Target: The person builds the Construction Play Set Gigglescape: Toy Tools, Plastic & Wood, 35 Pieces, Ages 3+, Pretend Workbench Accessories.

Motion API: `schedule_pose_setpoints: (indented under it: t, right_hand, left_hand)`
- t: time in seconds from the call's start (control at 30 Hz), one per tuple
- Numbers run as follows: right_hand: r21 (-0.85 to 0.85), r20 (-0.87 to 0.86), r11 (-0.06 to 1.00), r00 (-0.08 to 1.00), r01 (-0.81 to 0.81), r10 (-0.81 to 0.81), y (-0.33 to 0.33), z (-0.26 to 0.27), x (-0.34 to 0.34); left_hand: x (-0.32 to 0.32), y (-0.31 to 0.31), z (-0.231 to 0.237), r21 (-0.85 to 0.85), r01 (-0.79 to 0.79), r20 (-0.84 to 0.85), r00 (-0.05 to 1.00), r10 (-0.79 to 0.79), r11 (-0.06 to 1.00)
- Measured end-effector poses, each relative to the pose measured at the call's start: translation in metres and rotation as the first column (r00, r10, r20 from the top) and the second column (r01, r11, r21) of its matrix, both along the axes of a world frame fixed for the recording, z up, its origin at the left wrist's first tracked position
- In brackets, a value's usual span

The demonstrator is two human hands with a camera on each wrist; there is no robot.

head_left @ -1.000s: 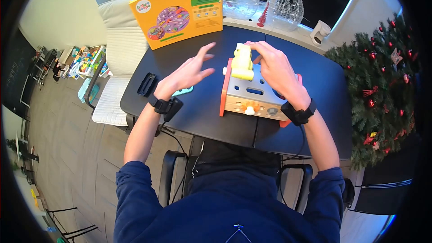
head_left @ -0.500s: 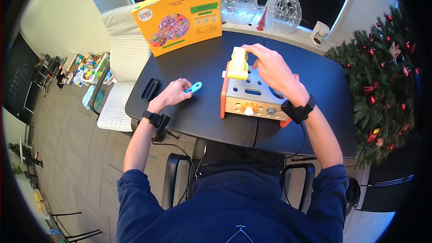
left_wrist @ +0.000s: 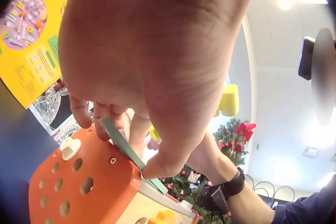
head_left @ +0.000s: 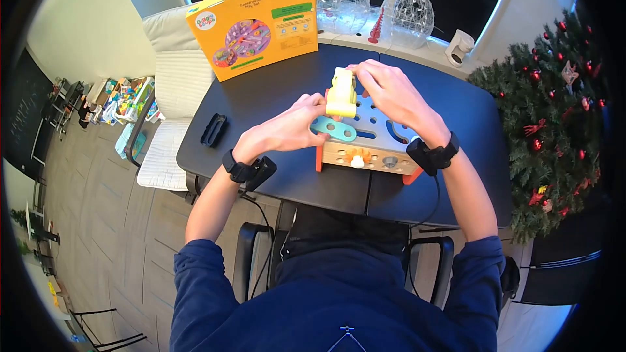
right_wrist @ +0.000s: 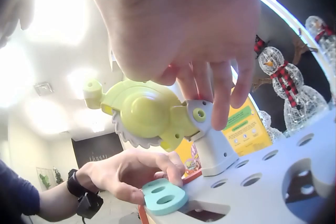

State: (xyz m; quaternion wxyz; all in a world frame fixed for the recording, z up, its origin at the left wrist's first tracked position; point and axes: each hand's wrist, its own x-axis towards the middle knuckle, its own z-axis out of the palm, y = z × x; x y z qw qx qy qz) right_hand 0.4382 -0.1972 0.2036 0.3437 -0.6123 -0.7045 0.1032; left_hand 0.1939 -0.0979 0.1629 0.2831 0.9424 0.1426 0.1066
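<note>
A yellow-green toy circular saw [head_left: 342, 92] stands on a grey bracket [right_wrist: 214, 157] at the left end of the toy workbench [right_wrist: 262, 198]. My right hand [head_left: 399, 96] grips the saw and bracket from behind, its thumb hidden in the right wrist view. My left hand [head_left: 283, 132] pinches a teal strip with holes [head_left: 342, 132] between thumb and fingers. That strip lies along the bench's upper left edge, just in front of the saw. In the left wrist view it slants across the top of the orange end panel [left_wrist: 116, 182].
An upright yellow play-set box [head_left: 254, 32] stands on the dark table [head_left: 261, 91] at the back left. A black case [head_left: 214, 130] lies near the table's left edge. An orange gear [head_left: 357, 155] sits on the bench's front. A decorated tree [head_left: 535, 137] rises at the right.
My left hand reached down to the teal strip on the table, picked it up and brought it right to the bench. The right hand stays at the saw.
</note>
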Motion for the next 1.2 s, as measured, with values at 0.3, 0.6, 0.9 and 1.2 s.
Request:
schedule_pose_setpoints:
  t: [0.3,0.6,0.9,1.2]
  right_hand:
    - [-0.131,-0.058,0.991,0.998,0.029,-0.037,-0.003,0.019,-0.005]
    - [-0.195,0.014,0.978,0.998,0.070,-0.069,-0.002,0.030,-0.008]
    - [-0.267,0.131,0.955,0.987,0.127,-0.094,-0.004,0.050,-0.015]
    - [-0.269,0.129,0.959,0.990,0.088,-0.055,-0.001,0.044,-0.012]
  left_hand:
    - [0.006,0.005,-0.003,-0.006,0.072,-0.046,0.996,-0.072,0.997]
    - [0.006,0.001,-0.002,-0.032,0.062,-0.024,0.998,-0.062,0.998]
    - [0.006,0.004,-0.005,-0.058,0.049,-0.024,0.998,-0.051,0.997]
    - [-0.013,0.008,-0.018,-0.277,-0.042,0.150,0.985,0.087,0.960]
